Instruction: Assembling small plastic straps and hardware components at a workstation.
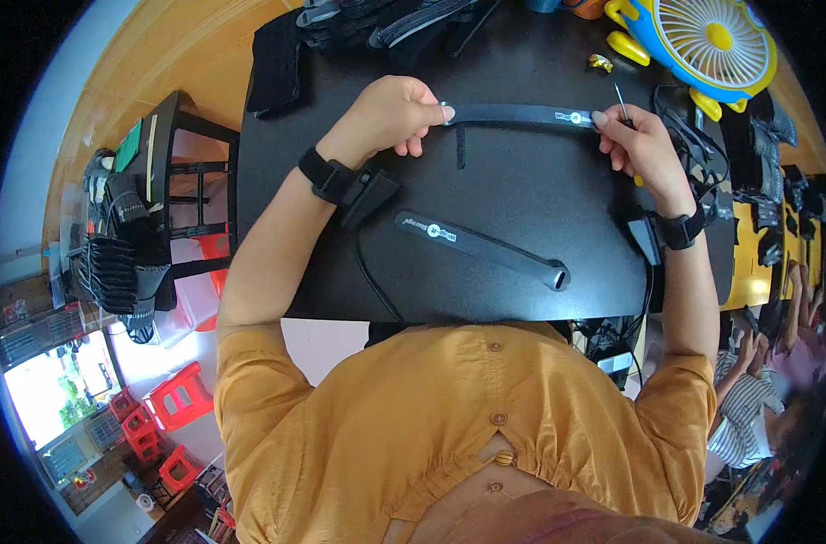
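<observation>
A black storage strap (513, 113) with a white label is stretched level above the dark table. My left hand (393, 113) pinches its left end, where a bit of metal shows at the fingertips. The labelled right end is pinched in my right hand (641, 145). A thin metal-shafted tool (620, 100), its exact kind unclear, also sticks up from my right hand. A short black strip (461, 147) lies beneath the stretched strap. Closer to my body, a second strap (494, 249) rests slantwise on the table, with a metal-rimmed hole at its right end.
Black straps (340, 23) are piled at the table's (340, 281) far left. A yellow and blue fan (703, 41) stands far right, beside a small gold-coloured object (600, 63). Cables (703, 136) lie along the right edge. Red stools (179, 399) stand left; other people (748, 399) sit right.
</observation>
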Available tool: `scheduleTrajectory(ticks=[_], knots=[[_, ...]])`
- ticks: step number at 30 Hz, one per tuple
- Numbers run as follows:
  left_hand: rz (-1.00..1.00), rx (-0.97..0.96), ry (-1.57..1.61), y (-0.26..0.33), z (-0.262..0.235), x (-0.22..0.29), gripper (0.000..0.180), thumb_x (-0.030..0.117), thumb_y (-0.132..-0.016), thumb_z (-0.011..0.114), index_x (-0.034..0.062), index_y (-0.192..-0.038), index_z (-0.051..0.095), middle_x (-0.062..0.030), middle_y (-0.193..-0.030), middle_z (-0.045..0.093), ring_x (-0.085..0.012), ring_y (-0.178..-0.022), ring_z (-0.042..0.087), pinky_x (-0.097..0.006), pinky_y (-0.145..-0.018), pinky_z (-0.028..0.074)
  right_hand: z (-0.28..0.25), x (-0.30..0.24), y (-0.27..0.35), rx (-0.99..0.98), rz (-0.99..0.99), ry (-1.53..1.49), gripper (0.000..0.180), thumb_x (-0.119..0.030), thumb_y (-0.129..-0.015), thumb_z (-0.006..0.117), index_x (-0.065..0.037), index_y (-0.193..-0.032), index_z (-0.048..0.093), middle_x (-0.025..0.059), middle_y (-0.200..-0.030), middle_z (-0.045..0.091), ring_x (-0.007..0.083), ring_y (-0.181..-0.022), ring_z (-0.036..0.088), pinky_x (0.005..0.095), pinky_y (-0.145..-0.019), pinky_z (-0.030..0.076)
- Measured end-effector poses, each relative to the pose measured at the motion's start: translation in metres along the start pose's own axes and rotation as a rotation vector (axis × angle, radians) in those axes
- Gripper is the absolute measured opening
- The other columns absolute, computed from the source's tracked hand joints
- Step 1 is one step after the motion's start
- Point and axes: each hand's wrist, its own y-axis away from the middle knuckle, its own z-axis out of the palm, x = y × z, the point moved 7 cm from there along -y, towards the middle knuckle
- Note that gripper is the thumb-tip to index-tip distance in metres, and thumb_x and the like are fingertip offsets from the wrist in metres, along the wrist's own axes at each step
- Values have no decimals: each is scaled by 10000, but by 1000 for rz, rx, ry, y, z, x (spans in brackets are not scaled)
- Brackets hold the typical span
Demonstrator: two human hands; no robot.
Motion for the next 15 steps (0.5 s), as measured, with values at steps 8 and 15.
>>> scheduleTrajectory(ticks=[8, 15], knots=[[-7, 21, -84, -1, 0, 1, 320, 318, -863, 704, 4, -802, 682, -84, -514, 613, -120, -390, 554, -238, -430, 415, -1, 11, -6, 33, 59, 59, 192, -273, -938, 661, -93, -889, 615, -50, -644, 568, 17, -480, 496, 170, -414, 341], [8, 56, -169, -5, 0, 5, 366, 351, -857, 690, -11, -802, 702, -105, -506, 613, -143, -393, 566, -274, -433, 440, -1, 6, -3, 79, 80, 89, 203, -267, -935, 672, -86, -883, 597, -54, -633, 547, 13, -459, 470, 173, -395, 322]])
